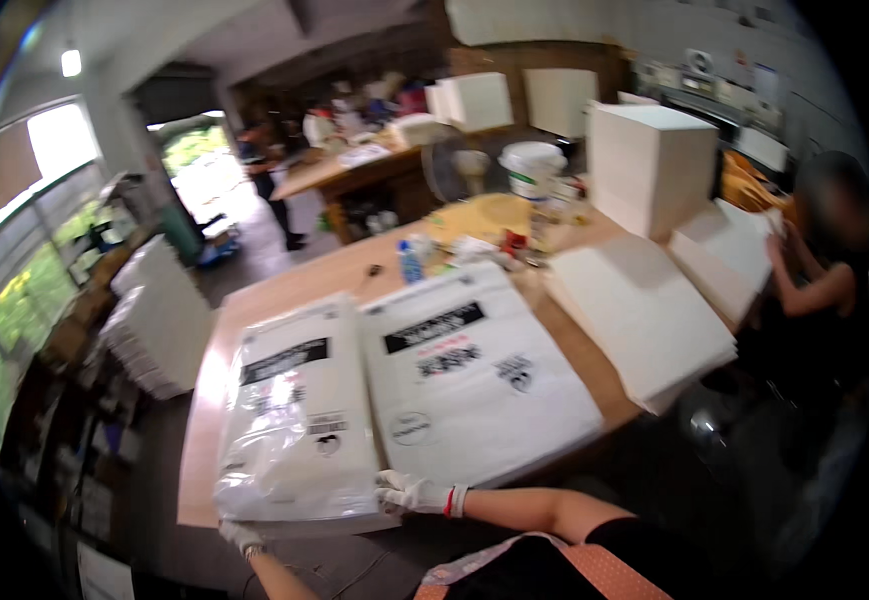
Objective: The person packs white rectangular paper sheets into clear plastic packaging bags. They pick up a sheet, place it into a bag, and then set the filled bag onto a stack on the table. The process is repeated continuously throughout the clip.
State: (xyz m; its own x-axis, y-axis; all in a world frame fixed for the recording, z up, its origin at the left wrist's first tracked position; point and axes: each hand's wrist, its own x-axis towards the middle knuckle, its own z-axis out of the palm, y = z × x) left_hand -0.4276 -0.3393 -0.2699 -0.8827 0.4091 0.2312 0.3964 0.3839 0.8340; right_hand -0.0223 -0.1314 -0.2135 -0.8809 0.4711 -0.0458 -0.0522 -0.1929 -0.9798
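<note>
A shiny clear plastic bag [300, 430] with black print lies on the wooden table [205, 440], its near end at the front edge. At its near left corner my left hand [242, 537], in a white glove, is closed on the plastic. My right hand [417, 493], gloved in white with a red cuff band, pinches the bag's near right corner; its fingertips are partly hidden. To the right, a flat stack of white printed bags [485, 400] lies beside the held bag, just beyond my right hand.
Folded white sheets [640, 310] and a tall white block-shaped stack [650, 165] occupy the table's right side, where another person [815, 270] works. A white bucket [533, 170] and blue bottle [410, 262] stand farther back. White stacks [160, 320] stand left of the table.
</note>
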